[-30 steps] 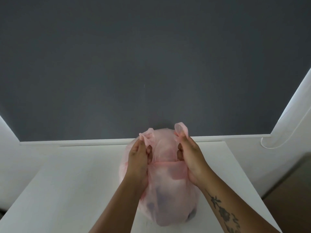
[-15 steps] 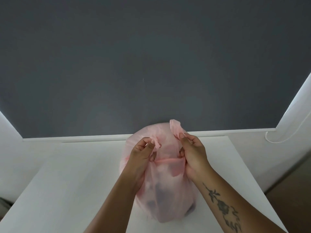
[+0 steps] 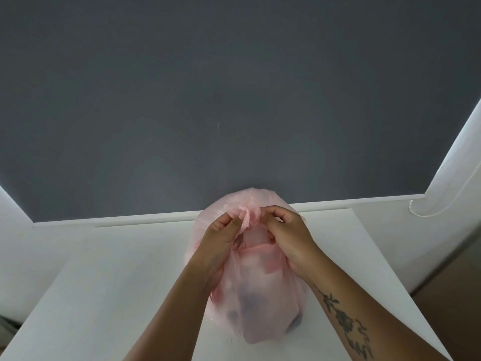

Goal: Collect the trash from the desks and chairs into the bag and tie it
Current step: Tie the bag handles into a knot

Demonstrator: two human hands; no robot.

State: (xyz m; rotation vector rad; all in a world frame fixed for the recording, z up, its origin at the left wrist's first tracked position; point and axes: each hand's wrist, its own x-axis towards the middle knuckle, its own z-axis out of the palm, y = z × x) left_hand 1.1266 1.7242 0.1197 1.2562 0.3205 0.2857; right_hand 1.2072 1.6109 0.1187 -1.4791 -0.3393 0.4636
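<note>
The pink bag (image 3: 256,295) stands on the white bench (image 3: 109,282) between both forearms. The left hand (image 3: 221,234) and right hand (image 3: 289,230) meet above its top, fingers curled, each pinching a gathered handle of the bag.

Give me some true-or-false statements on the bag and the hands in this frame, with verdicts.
1. Both the left hand and the right hand pinch the gathered top of the pink bag. True.
2. The bag lies on the floor. False: it rests on the white desk.
3. The bag is empty. False: dark shapes show through its thin wall.
4. A tattoo marks the right forearm. True.
</note>
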